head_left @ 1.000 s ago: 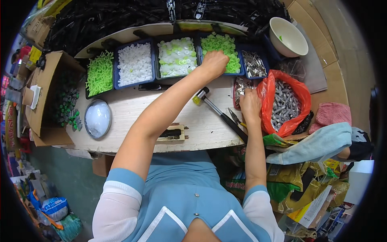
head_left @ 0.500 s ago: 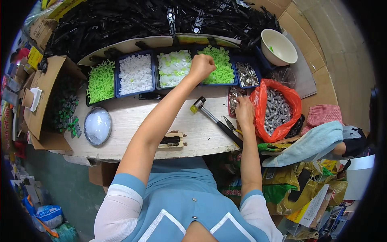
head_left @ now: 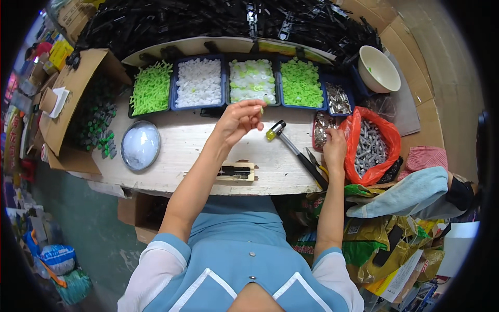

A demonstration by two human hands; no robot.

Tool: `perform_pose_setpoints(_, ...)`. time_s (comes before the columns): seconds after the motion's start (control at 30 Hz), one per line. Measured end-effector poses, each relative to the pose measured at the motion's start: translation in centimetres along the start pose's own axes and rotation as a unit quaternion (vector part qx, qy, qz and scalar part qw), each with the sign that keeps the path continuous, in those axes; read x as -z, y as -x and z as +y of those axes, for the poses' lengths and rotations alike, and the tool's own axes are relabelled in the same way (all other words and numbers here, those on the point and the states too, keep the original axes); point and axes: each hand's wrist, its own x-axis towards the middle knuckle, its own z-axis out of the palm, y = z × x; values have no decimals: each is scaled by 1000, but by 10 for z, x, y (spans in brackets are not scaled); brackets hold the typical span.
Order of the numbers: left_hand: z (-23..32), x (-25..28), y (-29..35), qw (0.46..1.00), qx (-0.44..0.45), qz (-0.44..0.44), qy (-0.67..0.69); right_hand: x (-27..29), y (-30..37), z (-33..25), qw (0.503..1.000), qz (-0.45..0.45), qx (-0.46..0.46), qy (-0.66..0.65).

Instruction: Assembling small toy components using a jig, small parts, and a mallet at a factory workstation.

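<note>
My left hand (head_left: 240, 124) hovers over the bench, in front of the tray of white and green discs (head_left: 252, 80). Between its thumb and forefinger is a small light-green piece (head_left: 262, 110); the other fingers curl loosely. At the right, my right hand (head_left: 334, 148) dips its closed fingertips into a small red tray of metal parts (head_left: 321, 125); what they grip is hidden. Below my left hand a wooden block (head_left: 251, 172) holds a black part (head_left: 235, 171). A hammer (head_left: 299, 153) with a yellow-tipped head lies between my hands, beside pliers (head_left: 315, 158).
Bright-green pieces (head_left: 150, 88), white pieces (head_left: 198, 81) and green caps (head_left: 300, 83) fill trays along the back, before a heap of black parts (head_left: 197, 26). A red bag (head_left: 353, 138) of grey parts stands right. A round dish (head_left: 140, 145) and cardboard box (head_left: 78, 104) are left.
My left hand has drawn back from the green-cap tray toward me, bringing a small green piece. My right hand stays at the small red tray. The whole view has shifted slightly.
</note>
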Motion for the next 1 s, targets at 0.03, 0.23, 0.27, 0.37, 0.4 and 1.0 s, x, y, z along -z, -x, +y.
perform_pose_setpoints(0.03,-5,4,12,1000,8,7,25,6,3,-11,999,3,18,-41)
perform_pose_setpoints(0.23,-25,10,68,995,-28,80,-49,-1,36,-100,906,-133,47,-398)
perform_pose_setpoints(0.27,-33,14,69,989,-54,101,-92,-10,49,-119,900,-118,38,-417)
perform_pose_setpoints(0.37,-37,23,73,977,-77,118,-162,-61,69,-131,903,-38,84,-419)
perform_pose_setpoints(0.4,-36,25,77,972,-78,128,-182,-69,74,-131,902,-15,115,-417)
perform_pose_setpoints(1.0,-80,-55,97,917,61,-100,-382,51,146,-9,947,126,-44,-291)
